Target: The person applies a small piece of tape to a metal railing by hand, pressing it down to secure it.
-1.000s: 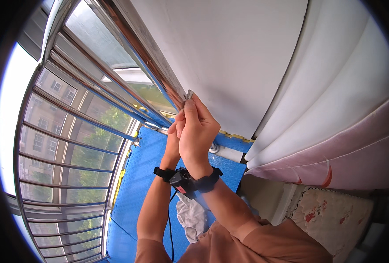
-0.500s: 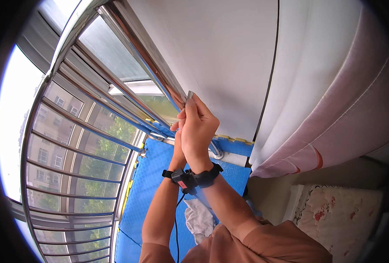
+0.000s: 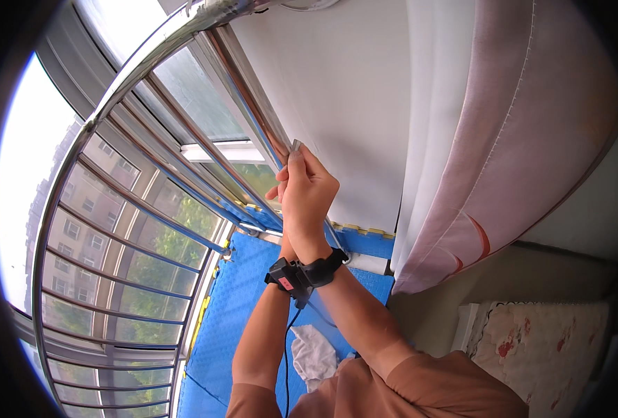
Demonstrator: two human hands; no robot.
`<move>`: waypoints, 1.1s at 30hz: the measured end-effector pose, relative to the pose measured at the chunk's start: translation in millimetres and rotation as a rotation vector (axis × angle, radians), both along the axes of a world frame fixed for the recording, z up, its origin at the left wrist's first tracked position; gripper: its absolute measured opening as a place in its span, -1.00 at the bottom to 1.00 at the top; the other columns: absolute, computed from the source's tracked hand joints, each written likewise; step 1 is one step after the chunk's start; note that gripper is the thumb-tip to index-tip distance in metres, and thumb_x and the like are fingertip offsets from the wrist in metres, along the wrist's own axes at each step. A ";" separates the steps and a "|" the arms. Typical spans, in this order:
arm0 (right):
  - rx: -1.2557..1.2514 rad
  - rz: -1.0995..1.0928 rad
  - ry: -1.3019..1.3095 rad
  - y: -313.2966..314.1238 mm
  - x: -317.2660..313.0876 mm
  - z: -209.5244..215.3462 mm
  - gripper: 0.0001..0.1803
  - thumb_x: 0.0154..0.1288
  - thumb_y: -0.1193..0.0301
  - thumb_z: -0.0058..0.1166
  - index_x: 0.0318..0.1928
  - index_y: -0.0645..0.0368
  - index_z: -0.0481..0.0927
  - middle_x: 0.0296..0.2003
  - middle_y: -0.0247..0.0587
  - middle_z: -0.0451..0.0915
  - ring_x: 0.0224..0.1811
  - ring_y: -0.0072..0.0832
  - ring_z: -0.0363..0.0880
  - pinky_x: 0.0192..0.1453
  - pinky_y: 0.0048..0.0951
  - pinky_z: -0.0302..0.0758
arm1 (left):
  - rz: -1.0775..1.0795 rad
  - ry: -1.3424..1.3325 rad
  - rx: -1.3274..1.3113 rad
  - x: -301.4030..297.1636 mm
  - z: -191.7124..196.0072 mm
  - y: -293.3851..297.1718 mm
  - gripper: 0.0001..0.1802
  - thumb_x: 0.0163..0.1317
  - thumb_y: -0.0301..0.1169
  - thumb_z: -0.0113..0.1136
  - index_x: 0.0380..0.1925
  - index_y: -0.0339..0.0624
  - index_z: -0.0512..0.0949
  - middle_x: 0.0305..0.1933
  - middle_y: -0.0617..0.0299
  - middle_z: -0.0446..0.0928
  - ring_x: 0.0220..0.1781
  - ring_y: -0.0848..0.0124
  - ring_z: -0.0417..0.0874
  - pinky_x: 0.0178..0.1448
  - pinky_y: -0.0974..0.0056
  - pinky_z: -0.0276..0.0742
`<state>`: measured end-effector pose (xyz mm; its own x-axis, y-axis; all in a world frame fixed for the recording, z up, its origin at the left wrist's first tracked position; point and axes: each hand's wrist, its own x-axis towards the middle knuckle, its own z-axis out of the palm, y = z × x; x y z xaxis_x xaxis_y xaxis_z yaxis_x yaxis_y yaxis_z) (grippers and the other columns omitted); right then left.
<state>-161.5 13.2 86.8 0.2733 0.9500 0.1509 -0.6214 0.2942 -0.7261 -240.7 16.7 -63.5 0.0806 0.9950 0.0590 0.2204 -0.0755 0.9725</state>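
Observation:
My right hand (image 3: 311, 191) is raised at a vertical metal post (image 3: 259, 124) of the railing, beside the white wall. Its thumb and fingers are closed on a small flat grey piece (image 3: 295, 145), whose tip sticks up past them close to the post. What the piece is I cannot make out. Behind the right hand is my left hand (image 3: 286, 246), mostly covered, only its wrist end plainly showing; its fingers are hidden. A few fingertips show at the post side, but whose they are is unclear. Black straps with a small box (image 3: 289, 280) sit at my wrists.
A curved metal railing (image 3: 117, 261) with several bars stands on the left before windows. Blue foam mats (image 3: 236, 299) cover the floor, with a white cloth (image 3: 314, 357) on them. A pink and white curtain (image 3: 476, 160) hangs right, above a flowered pad (image 3: 538, 348). A black cable (image 3: 286, 362) trails down.
The view has turned a little, so the railing and curtain appear shifted. Both hands stay at the post, and my right hand keeps its hold on the small grey piece.

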 end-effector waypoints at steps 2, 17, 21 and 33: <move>0.002 0.003 0.038 -3.0 -11.7 6.4 -0.74 0.43 0.46 -0.10 -0.18 0.39 0.63 -0.68 -0.33 0.43 -0.80 -0.71 0.26 -0.69 -0.50 0.48 | -0.005 0.006 0.005 -2.2 0.3 2.5 -0.65 0.28 -0.29 0.17 0.02 -0.14 0.49 0.00 0.24 0.55 0.09 0.33 0.54 0.11 0.18 0.44; 0.068 0.049 -0.007 6.6 -3.9 8.0 -0.74 0.41 0.48 -0.11 -0.23 0.39 0.64 -0.67 -0.32 0.44 -0.80 -0.69 0.27 -0.67 -0.47 0.51 | 0.380 -0.258 -0.701 -87.7 -149.2 -190.6 -0.60 0.27 -0.31 0.15 0.10 -0.12 0.45 0.04 0.20 0.58 0.07 0.33 0.57 0.08 0.15 0.44; 0.103 0.092 0.093 5.6 -10.5 27.6 -0.74 0.42 0.47 -0.10 -0.19 0.38 0.63 -0.65 -0.28 0.47 -0.80 -0.66 0.30 -0.65 -0.44 0.54 | 0.619 -0.358 -0.832 -102.3 -212.3 -305.5 -0.65 0.31 -0.37 0.07 0.09 -0.14 0.42 -0.04 0.16 0.58 -0.02 0.30 0.61 0.00 0.16 0.51; 0.401 0.505 -0.965 -24.7 66.9 -105.7 -0.70 0.41 0.44 0.01 0.05 0.37 0.57 -0.49 -0.16 0.64 -0.59 -0.61 0.56 -0.53 -0.58 0.50 | 0.905 -0.832 -0.973 -4.7 -351.9 -558.5 -0.66 0.31 -0.28 0.07 0.04 -0.14 0.42 -0.06 0.11 0.56 -0.03 0.19 0.59 0.06 0.06 0.53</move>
